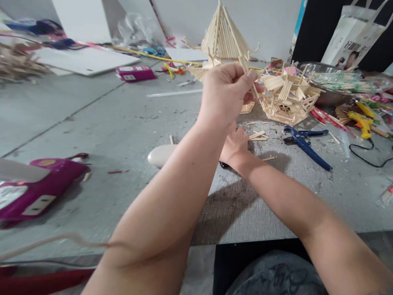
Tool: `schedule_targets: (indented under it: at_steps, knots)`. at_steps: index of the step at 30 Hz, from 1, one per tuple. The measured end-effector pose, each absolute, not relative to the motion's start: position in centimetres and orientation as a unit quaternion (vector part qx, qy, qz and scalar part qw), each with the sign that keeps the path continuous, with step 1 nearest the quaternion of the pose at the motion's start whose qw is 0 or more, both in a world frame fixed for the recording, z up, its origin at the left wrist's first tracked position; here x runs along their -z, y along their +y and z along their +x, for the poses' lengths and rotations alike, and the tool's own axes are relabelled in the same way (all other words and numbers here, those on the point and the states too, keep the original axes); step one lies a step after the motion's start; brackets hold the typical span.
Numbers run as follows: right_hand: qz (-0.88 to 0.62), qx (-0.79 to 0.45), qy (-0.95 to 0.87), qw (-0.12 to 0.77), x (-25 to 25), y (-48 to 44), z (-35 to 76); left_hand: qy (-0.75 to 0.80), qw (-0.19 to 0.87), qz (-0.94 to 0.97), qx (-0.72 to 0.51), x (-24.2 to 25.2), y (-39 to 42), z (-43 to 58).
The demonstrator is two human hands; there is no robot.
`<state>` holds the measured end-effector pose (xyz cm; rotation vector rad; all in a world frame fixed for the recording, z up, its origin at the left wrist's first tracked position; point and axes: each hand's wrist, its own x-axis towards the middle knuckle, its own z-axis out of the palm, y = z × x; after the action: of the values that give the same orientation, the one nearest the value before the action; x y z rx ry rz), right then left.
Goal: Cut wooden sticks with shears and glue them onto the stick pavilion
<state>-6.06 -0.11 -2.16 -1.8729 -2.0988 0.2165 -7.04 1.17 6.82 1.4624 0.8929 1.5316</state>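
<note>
Thumb and fingers of the left hand (225, 90) clamp a slim bundle of pale sticks (244, 65), raised before a stick tower (224, 37). The bundle stands near upright, its long axis slanting from upper left to lower right. The right hand (237, 143) reaches in lower, behind the left wrist; its grip cannot be told. Far right, a metal bowl (333, 98) holds plastic-wrapped sticks (340, 85).

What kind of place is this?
Looks like a craft workspace, perhaps a small model-making workshop: a stick model with a pointed roof, blue cutters and a yellow glue gun share one grey worktable.
</note>
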Motion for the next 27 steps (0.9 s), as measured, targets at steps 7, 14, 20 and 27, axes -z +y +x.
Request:
schedule_targets:
  at_steps: [7, 14, 20, 27]
  knots:
    - [-0.579, -0.043, -0.799, 0.155, 1.3, -0.3, -2.7, 0.354, 0.401, 0.579, -0.615, -6.8, 1.3, -7.2]
    - [-0.262, -0.013, -0.965, 0.022, 1.1, -4.3, 1.3, 0.37, 0.4, 0.574, -0.612, -6.9, 1.3, -7.5]
    - [-0.207, -0.013, -0.978, -0.01, 2.5, -5.1, 0.9, 0.38, 0.397, 0.574, -0.608, -6.6, 1.7, -7.3]
    - [-0.191, -0.022, -0.981, -0.038, 2.1, -4.6, 0.1, 0.383, 0.403, 0.576, -0.599, -6.3, 1.7, -7.1]
